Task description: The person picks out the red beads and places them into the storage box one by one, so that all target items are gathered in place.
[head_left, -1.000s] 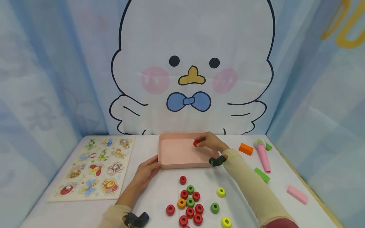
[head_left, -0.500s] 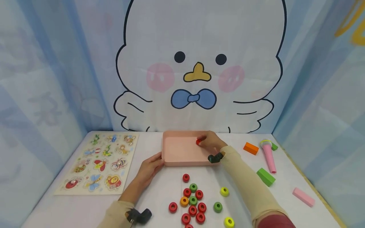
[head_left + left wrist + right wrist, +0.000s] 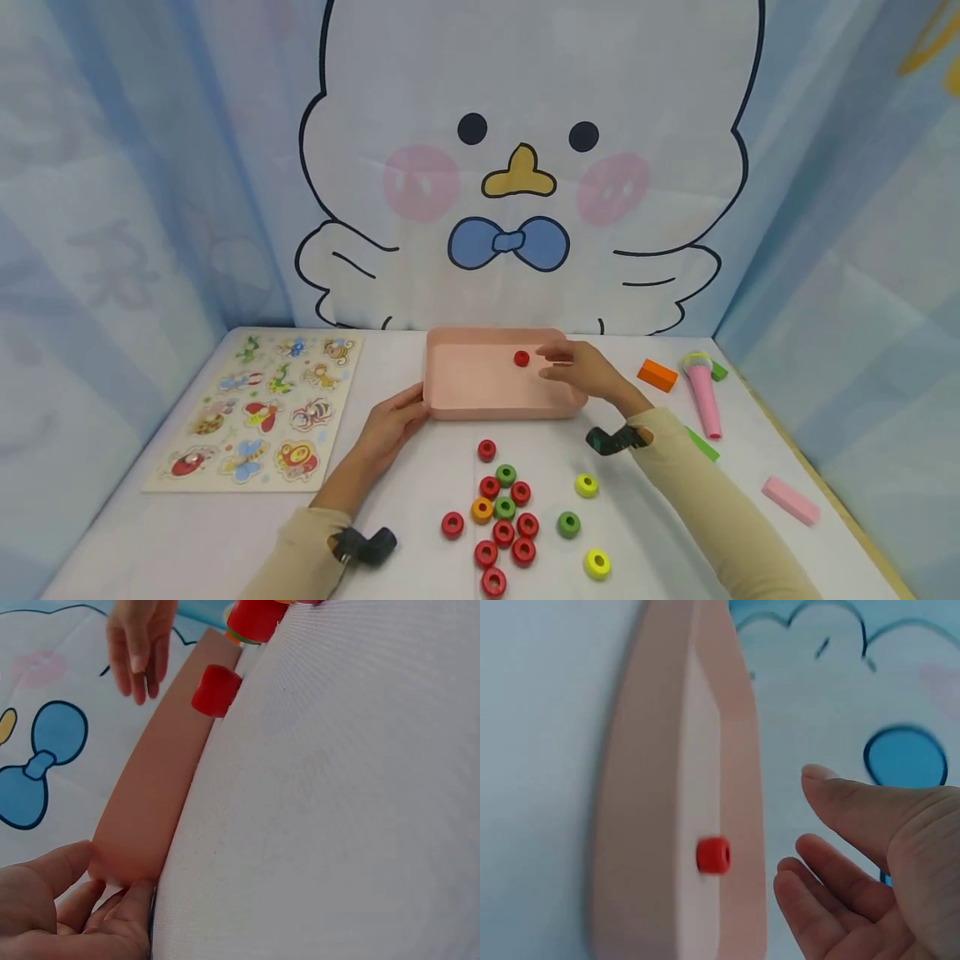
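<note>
A shallow pink tray [image 3: 465, 379] stands at the back of the white table, with one red bead [image 3: 521, 358] inside it, also visible in the right wrist view. My left hand [image 3: 390, 429] holds the tray's left front corner; in the left wrist view its thumb [image 3: 64, 864] lies at the rim and the fingers lower on the wall. Over the tray's right side, my right hand [image 3: 581, 367] has loosely spread fingers, apart from the bead and holding nothing. In front of the tray lie several red beads [image 3: 487, 451], green beads [image 3: 569, 524], yellow beads [image 3: 597, 564] and one orange bead [image 3: 482, 510].
On the left lies a puzzle board [image 3: 258, 408] with insect pictures. To the right are an orange block [image 3: 657, 375], a pink toy microphone [image 3: 703, 396], green blocks [image 3: 703, 443] and a pink block [image 3: 791, 500]. A printed curtain [image 3: 517, 283] hangs right behind the tray.
My right hand has let go of the red bead, which now sits in the tray, and has drawn back to the right with its fingers spread. The left hand stays at the tray's corner.
</note>
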Motion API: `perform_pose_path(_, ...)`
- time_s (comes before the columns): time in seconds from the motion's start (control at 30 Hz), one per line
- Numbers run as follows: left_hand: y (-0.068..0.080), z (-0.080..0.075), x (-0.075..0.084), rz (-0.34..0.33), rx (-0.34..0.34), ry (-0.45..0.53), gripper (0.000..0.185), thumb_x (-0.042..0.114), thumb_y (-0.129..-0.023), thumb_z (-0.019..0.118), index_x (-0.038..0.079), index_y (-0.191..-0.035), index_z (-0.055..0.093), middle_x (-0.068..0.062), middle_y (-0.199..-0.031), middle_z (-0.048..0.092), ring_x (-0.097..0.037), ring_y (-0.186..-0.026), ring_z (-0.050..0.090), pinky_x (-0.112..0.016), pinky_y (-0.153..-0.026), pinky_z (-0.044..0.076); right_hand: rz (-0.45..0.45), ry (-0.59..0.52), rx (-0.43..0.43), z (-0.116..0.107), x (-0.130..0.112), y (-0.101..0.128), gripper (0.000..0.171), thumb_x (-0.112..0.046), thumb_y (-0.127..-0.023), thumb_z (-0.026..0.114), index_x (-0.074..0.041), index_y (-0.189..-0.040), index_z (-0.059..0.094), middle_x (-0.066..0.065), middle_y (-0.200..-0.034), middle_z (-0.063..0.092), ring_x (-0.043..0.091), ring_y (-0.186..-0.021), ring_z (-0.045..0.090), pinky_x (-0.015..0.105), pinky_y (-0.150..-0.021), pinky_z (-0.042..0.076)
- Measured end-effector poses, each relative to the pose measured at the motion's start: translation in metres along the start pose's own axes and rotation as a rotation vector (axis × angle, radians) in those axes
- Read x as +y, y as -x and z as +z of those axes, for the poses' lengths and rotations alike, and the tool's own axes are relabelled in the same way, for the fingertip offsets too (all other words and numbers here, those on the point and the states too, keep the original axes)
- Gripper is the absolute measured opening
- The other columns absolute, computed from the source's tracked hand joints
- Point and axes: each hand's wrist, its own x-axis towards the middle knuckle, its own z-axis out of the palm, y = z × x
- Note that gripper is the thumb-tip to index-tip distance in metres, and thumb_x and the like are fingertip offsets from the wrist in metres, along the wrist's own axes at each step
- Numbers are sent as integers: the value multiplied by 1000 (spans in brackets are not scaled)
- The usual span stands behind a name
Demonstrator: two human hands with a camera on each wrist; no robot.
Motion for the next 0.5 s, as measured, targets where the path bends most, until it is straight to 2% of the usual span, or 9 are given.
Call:
perform_pose_path(0.07, 0, -1, 2, -8, 3, 1, 51, -5, -96, 55, -6, -146, 41, -19, -151, 39, -29, -135, 41, -34, -109, 39, -32, -24, -8, 7, -5, 21, 42, -19, -92, 71, -7, -131, 61, 12, -132, 59, 32, -123, 54, 44, -99, 50)
perform_pose_path(0.13, 0, -1, 2, -5, -5, 2, 52, -6, -96, 54, -6, -146, 39, -20, -151, 37, -30, -136, 40, -34, -109, 39, -79, -54, -51, 16, -7, 41, 40, -16, -92, 70, -6, -130, 62, 12, -129, 61, 31, -120, 56, 43, -98, 51)
perform_pose_path(0.27, 1, -1, 3, 4, -2, 5, 51, -7, -96, 53, -8, -145, 39, -22, -151, 37, -31, -136, 39, -34, -109, 39, -143, -146, -244, 38, -10, 73, 36, -15, -92, 71, -4, -125, 64, 10, -124, 64, 27, -114, 60, 38, -97, 52)
perform_pose_path(0.37, 1, -1, 3, 11, -12, 14, 51, -8, -96, 52, -10, -145, 38, -24, -151, 36, -32, -137, 38, -33, -108, 40, -139, -200, -381, 52, -10, 87, 34, -15, -89, 74, -6, -122, 66, 6, -119, 65, 23, -110, 61, 28, -94, 53)
perform_pose_path(0.5, 2, 0, 2, 19, -32, 24, 51, -9, -97, 50, -11, -145, 35, -25, -151, 34, -33, -138, 36, -31, -108, 40, -150, -253, -429, 63, -10, 96, 32, -12, -86, 76, -8, -117, 68, 3, -114, 66, 21, -104, 62, 24, -88, 54)
